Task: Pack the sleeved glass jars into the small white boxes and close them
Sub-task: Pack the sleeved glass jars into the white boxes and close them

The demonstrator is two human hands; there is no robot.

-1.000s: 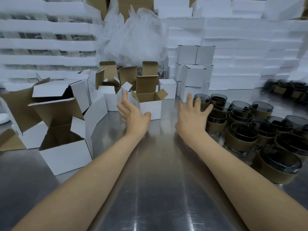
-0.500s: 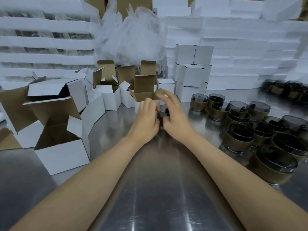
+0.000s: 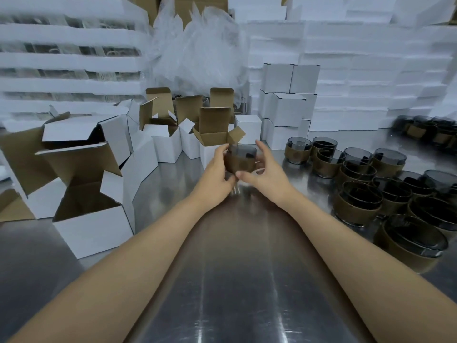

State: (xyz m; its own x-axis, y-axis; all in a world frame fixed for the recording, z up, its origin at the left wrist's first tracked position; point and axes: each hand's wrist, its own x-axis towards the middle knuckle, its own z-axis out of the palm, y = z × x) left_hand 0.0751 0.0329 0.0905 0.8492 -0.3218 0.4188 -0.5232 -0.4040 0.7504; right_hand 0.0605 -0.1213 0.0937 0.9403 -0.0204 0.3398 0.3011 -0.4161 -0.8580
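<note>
A dark glass jar in a brown cardboard sleeve [image 3: 241,159] is lifted off the steel table, just in front of an open small white box [image 3: 210,134] with its brown flaps standing up. My left hand [image 3: 217,174] grips the jar's left side and my right hand [image 3: 265,169] cups its right side and underside. Several more sleeved jars [image 3: 356,204] stand in a cluster on the right. More open white boxes [image 3: 89,226] lie at the left, and closed white boxes [image 3: 289,95] are stacked behind.
White foam trays [image 3: 371,70] are piled high along the back and left. A heap of clear plastic wrap [image 3: 197,55] rises behind the boxes. Further jars [image 3: 425,129] sit at the far right. The steel table [image 3: 235,280] stretches toward me between my forearms.
My right hand went from the jar cluster to the middle with a jar, my left hand joined it, and both have now raised the jar in front of the open box.
</note>
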